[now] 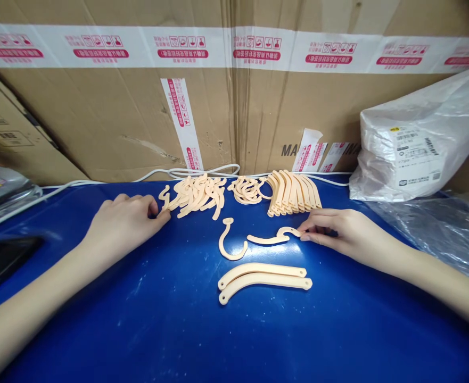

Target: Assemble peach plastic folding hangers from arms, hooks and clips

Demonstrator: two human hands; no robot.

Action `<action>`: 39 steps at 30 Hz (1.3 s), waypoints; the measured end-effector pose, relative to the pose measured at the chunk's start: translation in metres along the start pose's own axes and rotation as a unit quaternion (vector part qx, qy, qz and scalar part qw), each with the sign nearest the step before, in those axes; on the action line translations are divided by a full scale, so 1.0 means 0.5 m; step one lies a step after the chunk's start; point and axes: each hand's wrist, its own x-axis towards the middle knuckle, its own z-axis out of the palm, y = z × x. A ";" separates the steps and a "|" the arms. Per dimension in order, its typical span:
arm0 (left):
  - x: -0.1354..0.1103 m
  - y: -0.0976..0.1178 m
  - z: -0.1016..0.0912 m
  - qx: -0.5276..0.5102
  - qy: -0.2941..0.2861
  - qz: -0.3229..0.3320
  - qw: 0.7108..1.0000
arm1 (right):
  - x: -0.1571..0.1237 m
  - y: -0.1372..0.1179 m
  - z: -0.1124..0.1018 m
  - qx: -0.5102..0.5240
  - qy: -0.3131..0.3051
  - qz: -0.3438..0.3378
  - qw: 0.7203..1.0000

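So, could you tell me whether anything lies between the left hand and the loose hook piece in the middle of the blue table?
Nothing visible does: only bare blue table separates the left hand from the hook piece.

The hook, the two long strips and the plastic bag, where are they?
hook [229,251], head view, on its curved bottom.
long strips [264,276], head view, on the middle of the pair.
plastic bag [413,143], head view, near its label.
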 end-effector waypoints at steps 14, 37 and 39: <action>-0.004 0.002 -0.010 0.011 0.015 -0.010 1.000 | 0.005 -0.007 0.003 0.030 0.009 0.029 0.999; -0.153 0.148 -0.005 -0.445 -0.076 0.239 0.860 | -0.023 -0.094 0.009 -0.054 0.179 -0.126 0.974; -0.152 0.148 -0.002 -0.448 -0.087 0.240 0.857 | -0.023 -0.099 0.011 -0.056 0.182 -0.140 0.972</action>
